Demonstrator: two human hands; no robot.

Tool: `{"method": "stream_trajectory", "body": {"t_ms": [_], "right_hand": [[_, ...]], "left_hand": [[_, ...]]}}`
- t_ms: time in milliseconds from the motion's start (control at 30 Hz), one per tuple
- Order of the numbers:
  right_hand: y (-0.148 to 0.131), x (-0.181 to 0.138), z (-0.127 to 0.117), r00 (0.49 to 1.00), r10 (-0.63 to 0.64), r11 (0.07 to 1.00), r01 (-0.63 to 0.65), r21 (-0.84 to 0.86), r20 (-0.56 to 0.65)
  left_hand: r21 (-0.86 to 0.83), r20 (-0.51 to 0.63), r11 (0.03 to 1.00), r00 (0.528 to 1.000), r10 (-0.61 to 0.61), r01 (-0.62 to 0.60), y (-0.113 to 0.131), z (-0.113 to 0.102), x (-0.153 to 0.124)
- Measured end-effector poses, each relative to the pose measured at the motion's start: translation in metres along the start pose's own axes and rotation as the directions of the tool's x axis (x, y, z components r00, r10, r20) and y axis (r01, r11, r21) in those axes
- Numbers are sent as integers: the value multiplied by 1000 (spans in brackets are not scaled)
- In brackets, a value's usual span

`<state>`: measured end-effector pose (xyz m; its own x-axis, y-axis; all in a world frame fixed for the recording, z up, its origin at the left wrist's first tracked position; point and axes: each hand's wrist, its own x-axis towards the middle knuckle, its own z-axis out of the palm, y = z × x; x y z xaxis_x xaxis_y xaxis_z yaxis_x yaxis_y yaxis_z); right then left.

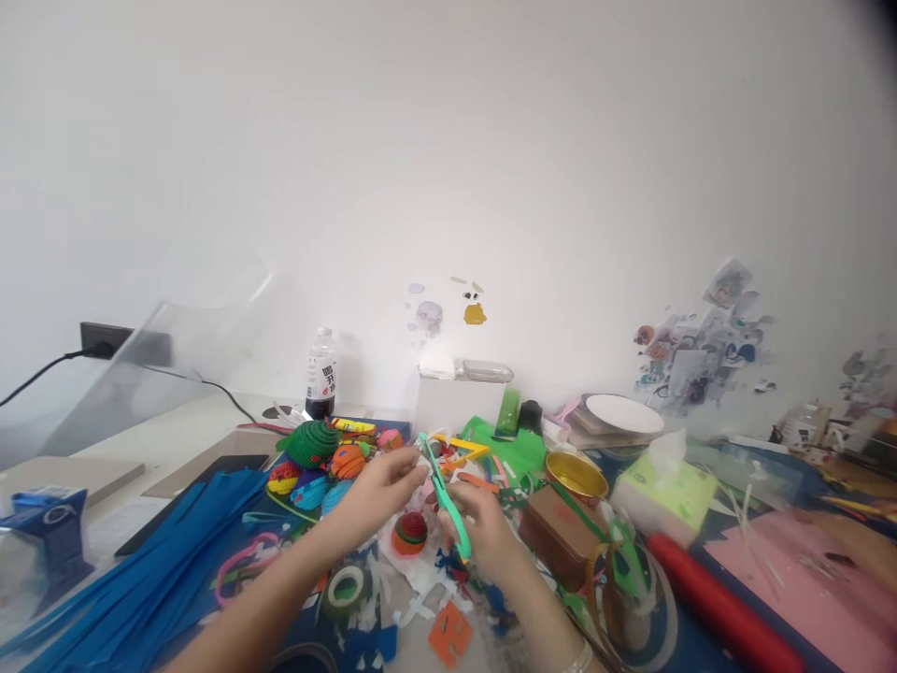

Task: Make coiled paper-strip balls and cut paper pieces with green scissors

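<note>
A long, narrow mint-green strip [450, 506] slants between my two hands above the middle of the cluttered table. My right hand [487, 531] has its fingers closed around the lower part. With fingers pinched together, my left hand [392, 481] holds it near its upper end; the exact contact there is small and partly hidden. Below and between the hands sits a striped ball [409, 534] in dark red, green and orange, on white scraps. An orange cut-out piece [449, 634] lies nearer to me.
Left are blue paper strips [203, 523], ribbed craft figures [313, 444], a tape roll [346, 591] and a bottle [321, 374]. On the right stand a gold tin [578, 475], a brown box [561, 537], a tissue box [662, 495] and a red roll [721, 603]. A wall [448, 168] rises behind.
</note>
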<state>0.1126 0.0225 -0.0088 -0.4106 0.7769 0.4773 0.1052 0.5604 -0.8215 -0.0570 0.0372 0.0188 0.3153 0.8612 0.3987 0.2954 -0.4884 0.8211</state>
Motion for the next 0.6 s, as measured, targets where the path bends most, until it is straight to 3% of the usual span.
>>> {"method": "stream_trajectory", "body": {"t_ms": [233,600], "right_hand": [[11,4,7,998,4,1000,-2,19,-66],[6,-1,0,999,34,999,-34,-5,-8]], "left_hand": [[15,-129,999,991,36,-34,1,16,-2],[106,-43,993,998,47,-42,4,4,-2]]}}
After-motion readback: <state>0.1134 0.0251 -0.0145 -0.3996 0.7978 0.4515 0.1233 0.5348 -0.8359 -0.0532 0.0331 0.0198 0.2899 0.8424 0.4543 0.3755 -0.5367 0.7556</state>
